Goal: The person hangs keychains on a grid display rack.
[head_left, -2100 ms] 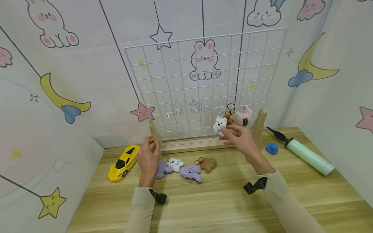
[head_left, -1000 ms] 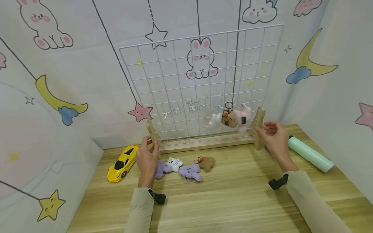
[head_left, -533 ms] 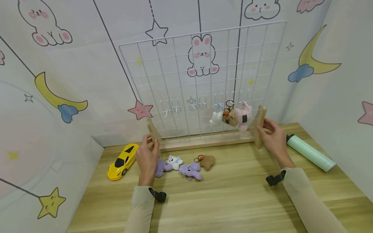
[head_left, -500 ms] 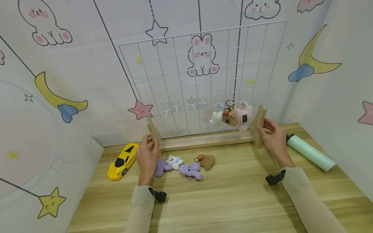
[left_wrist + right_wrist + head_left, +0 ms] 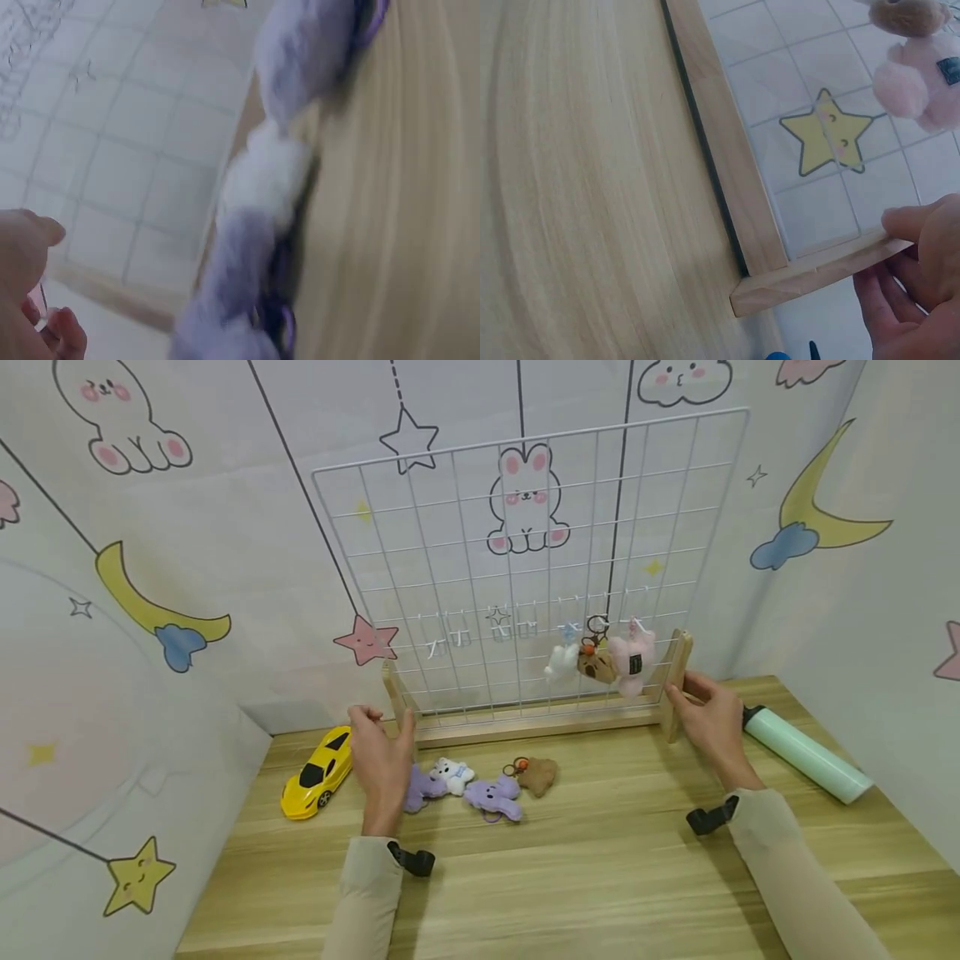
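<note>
My right hand (image 5: 716,722) pinches the right wooden post (image 5: 677,681) of a stand, thumb on the near side, fingers behind, as the right wrist view shows. The stand bears a white wire grid (image 5: 450,452). From its hooks hang a white plush keychain (image 5: 561,663), a brown one (image 5: 596,666) and a pink one (image 5: 632,664). My left hand (image 5: 382,756) is beside the left post (image 5: 391,689), holding nothing, thumb and fingers apart. Near it on the table lie two purple plush keychains (image 5: 495,795), a white dog plush (image 5: 452,774) and a brown plush (image 5: 538,775).
Several bare white hooks (image 5: 459,637) sit on the grid's left half. A yellow toy car (image 5: 318,774) stands left of my left hand. At right lies a mint-green pump (image 5: 806,752). A small blue object (image 5: 778,356) shows at the right wrist view's lower edge.
My right hand let go of the hanging white plush, moved right and took hold of the right post. My left hand has just come off the left post.
</note>
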Available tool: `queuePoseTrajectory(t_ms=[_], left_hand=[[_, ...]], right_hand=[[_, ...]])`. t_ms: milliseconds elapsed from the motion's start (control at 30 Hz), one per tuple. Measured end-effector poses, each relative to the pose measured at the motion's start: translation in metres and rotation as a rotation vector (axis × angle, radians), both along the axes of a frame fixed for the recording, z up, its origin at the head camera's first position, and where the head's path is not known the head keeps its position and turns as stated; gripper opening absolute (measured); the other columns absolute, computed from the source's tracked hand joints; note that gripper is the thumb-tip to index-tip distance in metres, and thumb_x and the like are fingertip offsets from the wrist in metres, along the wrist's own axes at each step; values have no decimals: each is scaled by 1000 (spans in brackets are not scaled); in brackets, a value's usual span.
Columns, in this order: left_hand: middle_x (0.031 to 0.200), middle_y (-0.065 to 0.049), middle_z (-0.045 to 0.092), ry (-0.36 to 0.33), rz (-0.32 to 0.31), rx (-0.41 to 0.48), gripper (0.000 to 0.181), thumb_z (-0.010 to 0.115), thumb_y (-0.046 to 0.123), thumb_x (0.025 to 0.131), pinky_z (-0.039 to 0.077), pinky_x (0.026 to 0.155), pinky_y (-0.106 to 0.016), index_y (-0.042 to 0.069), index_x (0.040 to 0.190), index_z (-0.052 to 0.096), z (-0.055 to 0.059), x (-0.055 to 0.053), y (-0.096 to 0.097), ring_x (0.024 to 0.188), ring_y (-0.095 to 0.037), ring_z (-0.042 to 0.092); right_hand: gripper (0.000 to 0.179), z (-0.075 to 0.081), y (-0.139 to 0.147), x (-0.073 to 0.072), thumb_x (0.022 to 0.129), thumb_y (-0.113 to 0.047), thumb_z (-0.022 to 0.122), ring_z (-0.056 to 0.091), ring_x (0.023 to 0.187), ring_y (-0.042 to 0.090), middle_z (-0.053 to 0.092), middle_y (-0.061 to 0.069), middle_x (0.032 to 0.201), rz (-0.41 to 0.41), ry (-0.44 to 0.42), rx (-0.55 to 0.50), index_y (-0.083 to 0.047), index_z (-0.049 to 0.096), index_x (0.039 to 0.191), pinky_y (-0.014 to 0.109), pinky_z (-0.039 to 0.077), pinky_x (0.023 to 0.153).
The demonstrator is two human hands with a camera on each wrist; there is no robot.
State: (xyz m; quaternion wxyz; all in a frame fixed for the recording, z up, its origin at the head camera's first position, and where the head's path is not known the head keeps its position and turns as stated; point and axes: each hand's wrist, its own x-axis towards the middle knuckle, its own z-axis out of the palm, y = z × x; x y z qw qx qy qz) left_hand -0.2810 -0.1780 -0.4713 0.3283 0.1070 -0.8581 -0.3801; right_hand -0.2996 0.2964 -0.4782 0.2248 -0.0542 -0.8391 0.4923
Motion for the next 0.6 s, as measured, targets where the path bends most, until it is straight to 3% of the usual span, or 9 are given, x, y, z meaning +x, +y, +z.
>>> queuePoseTrajectory(t_ms=[67, 100, 167, 267, 367, 467, 600], left_hand=[[85, -9, 55, 63, -73, 1, 40, 81, 32, 99, 40, 62, -36, 5, 112, 55, 4, 2, 13, 71, -26, 52], [83, -9, 56, 101, -137, -12, 36, 81, 29, 99, 42, 62, -34, 3, 110, 58, 5, 2, 20, 70, -24, 53], [79, -9, 62, 104, -304, -80, 24, 80, 23, 100, 49, 61, -32, 4, 104, 66, 6, 5, 34, 68, -22, 59], [84, -6, 73, -9, -572, -211, 8, 76, 14, 102, 59, 67, -29, 7, 100, 75, 1, 9, 54, 75, -19, 69], [100, -6, 79, -203, -762, -310, 9, 73, 9, 103, 64, 77, -32, 9, 109, 80, -7, 12, 69, 91, -21, 75], [112, -8, 81, -333, -859, -348, 17, 71, 4, 103, 65, 85, -38, 10, 115, 82, -12, 13, 79, 101, -24, 77], [115, -9, 82, -404, -904, -340, 22, 74, 1, 99, 65, 84, -38, 12, 114, 85, -11, 9, 88, 100, -24, 79]], right_hand=[[49, 0, 1, 0, 104, -34, 73, 73, 123, 44, 72, 24, 138, 1, -4, -1, -2, 70, 142, 2, 52, 76], [50, -1, 1, 0, 104, -35, 73, 73, 123, 44, 72, 24, 138, 2, -6, 2, -2, 70, 142, 2, 51, 76], [50, 0, 1, 1, 104, -34, 73, 73, 123, 44, 72, 24, 138, -2, -10, 9, -2, 70, 142, 1, 50, 75], [50, -1, 2, 2, 104, -33, 73, 73, 123, 45, 71, 26, 139, 11, -17, 18, -1, 68, 144, -1, 48, 74], [52, -1, 3, 2, 105, -31, 73, 72, 125, 45, 70, 27, 140, 35, -18, 18, 0, 66, 146, -1, 48, 75], [54, -1, 3, 2, 104, -31, 74, 70, 127, 46, 69, 28, 141, 49, -17, 9, 1, 65, 147, -1, 48, 77], [56, 1, 5, 4, 105, -32, 73, 69, 129, 45, 68, 27, 144, 52, -43, 2, 0, 63, 149, 3, 52, 79]])
